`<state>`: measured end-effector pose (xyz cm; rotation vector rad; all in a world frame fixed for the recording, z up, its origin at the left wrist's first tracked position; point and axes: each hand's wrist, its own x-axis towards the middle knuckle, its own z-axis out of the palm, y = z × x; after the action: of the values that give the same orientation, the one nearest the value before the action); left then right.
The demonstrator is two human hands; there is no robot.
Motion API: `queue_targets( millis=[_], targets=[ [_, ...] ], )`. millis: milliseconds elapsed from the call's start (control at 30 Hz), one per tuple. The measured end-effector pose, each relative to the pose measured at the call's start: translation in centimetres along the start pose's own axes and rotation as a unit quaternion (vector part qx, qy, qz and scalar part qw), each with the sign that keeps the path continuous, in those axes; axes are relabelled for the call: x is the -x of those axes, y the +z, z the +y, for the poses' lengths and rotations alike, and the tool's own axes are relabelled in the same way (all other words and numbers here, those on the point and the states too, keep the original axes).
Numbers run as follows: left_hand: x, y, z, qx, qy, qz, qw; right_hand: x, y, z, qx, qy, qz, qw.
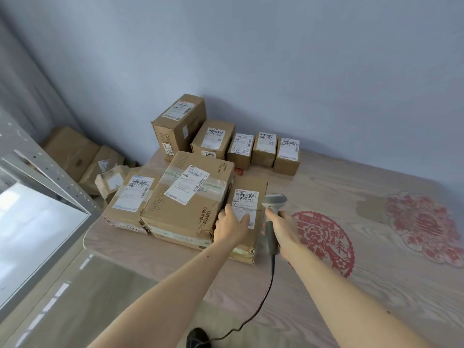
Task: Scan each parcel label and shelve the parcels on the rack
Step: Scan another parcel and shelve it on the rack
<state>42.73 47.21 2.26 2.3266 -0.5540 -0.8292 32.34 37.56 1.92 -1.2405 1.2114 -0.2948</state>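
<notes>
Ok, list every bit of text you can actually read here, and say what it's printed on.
"AMA" (the start is hidden by a label): top of the large taped box.
"6085": sticker on the tall box at the back.
"869": sticker on the next box.
"305 201 19 575", roughly: large box's shipping label.
Other labels, handwriting and red paper cuttings: too blurred to read.

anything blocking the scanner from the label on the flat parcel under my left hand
Partly. The left hand lies flat over the label's lower left; the upper part is exposed. The scanner, gripped by the right hand, sits beside it with nothing between.
</notes>
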Motion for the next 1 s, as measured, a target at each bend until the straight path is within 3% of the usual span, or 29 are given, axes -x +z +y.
queue_targets(
  millis=[133,267,433,600,767,1000],
  targets=[
    [-0.9,0.8,0.7,-0.058,-0.028,-0.003,0.998,-1.0,-0.4,-0.2,-0.015,0.024,0.013,1.0],
    [-1.8,1.2,1.2,-0.052,-0.04,-0.004,0.998,-2.3,-0.8,-0.3,-0.022,0.036,0.032,0.999],
    [-3.1,1.5,1.2,0.006,-0.029,-0.03,0.999,-3.8,-1.2,-0.1,-0.016,0.028,0.052,0.998],
    [-4.5,2.0,0.1,0.067,-0.076,-0.077,0.992,-4.3,-1.8,-0.4,-0.013,0.02,0.043,0.999],
    [-4.4,3.2,-1.4,0.207,-0.117,-0.095,0.967,-4.9,-2.0,-0.4,0.014,0.016,0.021,1.0],
    [-4.4,4.7,-2.2,0.316,-0.121,-0.124,0.933,-5.5,-4.1,-0.4,0.001,0.009,0.015,1.0]
  ],
)
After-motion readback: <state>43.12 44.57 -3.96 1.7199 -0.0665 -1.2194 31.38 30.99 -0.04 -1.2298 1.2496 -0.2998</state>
